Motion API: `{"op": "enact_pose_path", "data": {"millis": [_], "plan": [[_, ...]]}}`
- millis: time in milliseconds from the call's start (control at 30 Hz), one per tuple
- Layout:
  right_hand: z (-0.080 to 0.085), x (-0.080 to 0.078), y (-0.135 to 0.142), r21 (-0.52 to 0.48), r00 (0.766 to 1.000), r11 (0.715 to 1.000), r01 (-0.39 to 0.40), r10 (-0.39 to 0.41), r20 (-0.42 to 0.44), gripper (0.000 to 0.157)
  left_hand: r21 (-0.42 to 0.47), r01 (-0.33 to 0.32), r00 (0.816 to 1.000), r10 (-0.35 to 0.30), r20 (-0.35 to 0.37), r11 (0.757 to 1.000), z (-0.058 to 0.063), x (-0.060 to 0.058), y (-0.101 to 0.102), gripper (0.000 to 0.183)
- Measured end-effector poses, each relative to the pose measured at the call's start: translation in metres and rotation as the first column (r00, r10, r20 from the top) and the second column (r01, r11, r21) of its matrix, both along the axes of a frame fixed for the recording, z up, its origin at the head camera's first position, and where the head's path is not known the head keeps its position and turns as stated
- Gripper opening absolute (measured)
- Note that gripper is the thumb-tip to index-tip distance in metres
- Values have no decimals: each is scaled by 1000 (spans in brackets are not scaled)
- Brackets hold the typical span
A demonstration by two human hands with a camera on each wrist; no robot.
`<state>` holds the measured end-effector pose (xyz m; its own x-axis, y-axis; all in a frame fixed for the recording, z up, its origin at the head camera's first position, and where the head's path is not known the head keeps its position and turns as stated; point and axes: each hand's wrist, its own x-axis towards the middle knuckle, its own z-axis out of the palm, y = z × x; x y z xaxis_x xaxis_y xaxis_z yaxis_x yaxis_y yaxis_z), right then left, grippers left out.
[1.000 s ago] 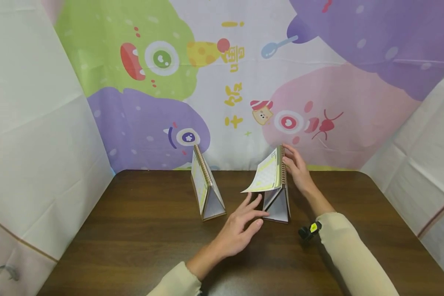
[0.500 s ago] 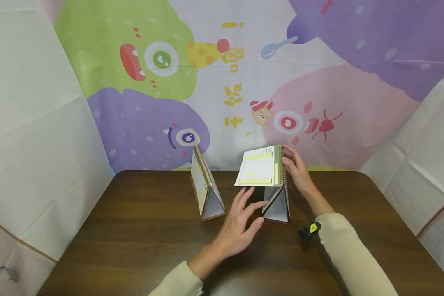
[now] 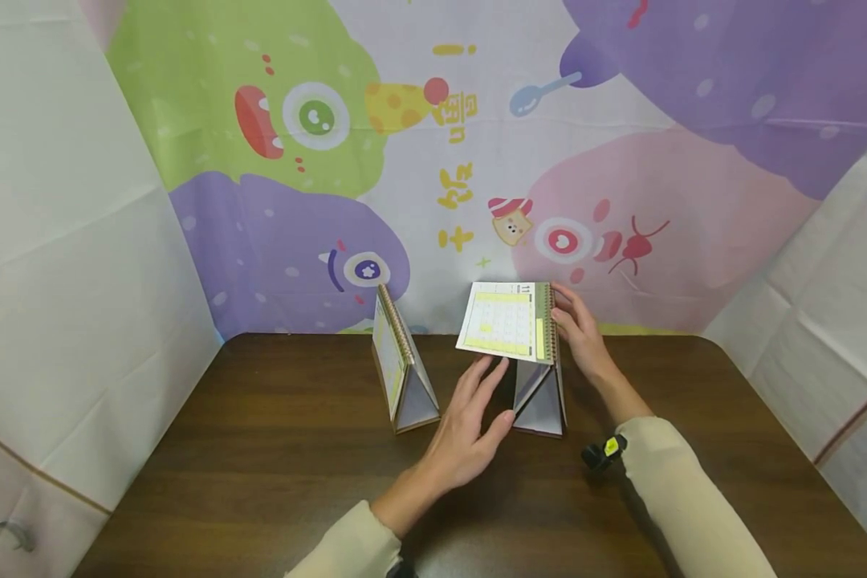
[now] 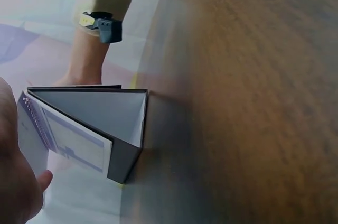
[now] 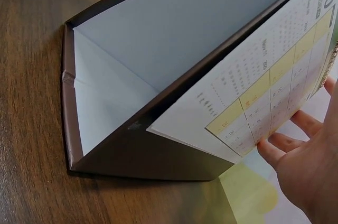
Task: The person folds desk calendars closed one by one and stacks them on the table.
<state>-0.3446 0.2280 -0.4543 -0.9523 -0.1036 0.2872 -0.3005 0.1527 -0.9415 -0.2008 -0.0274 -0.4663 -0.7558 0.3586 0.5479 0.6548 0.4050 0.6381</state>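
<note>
A spiral-bound desk calendar (image 3: 540, 397) stands like a tent at the right of the table. One of its pages (image 3: 504, 321), printed with yellow bands, is raised almost level from the spiral. My left hand (image 3: 462, 433) has its extended fingers at this page's near lower edge, the thumb apart and close to the stand. My right hand (image 3: 584, 335) rests against the calendar's right side, by the spiral. In the right wrist view its fingertips touch a calendar sheet (image 5: 264, 81) on that side. A second desk calendar (image 3: 405, 361) stands to the left, apart from both hands.
The dark wooden table (image 3: 274, 482) meets a cartoon-printed cloth (image 3: 441, 177) behind the calendars. Pale cloth walls (image 3: 79, 201) stand at both sides. A black and yellow device (image 3: 604, 451) is strapped to the right wrist.
The raised page has swung up toward level, its free edge rising. My left hand has shifted slightly upward along with it. The right hand and the other calendar stay in place.
</note>
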Motion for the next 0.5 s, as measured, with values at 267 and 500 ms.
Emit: {"op": "enact_pose_path", "data": {"millis": [267,500], "plan": [[-3,-1,2,-2,1000,1000,0,0,-3,60,0,-9,1000,9,-19,1000,7,-4,2,63],[-3,-1,2,3,1000,1000,0,0,-4,60,4,3,998,-2,-60,1000,11,-8,4,62]]}}
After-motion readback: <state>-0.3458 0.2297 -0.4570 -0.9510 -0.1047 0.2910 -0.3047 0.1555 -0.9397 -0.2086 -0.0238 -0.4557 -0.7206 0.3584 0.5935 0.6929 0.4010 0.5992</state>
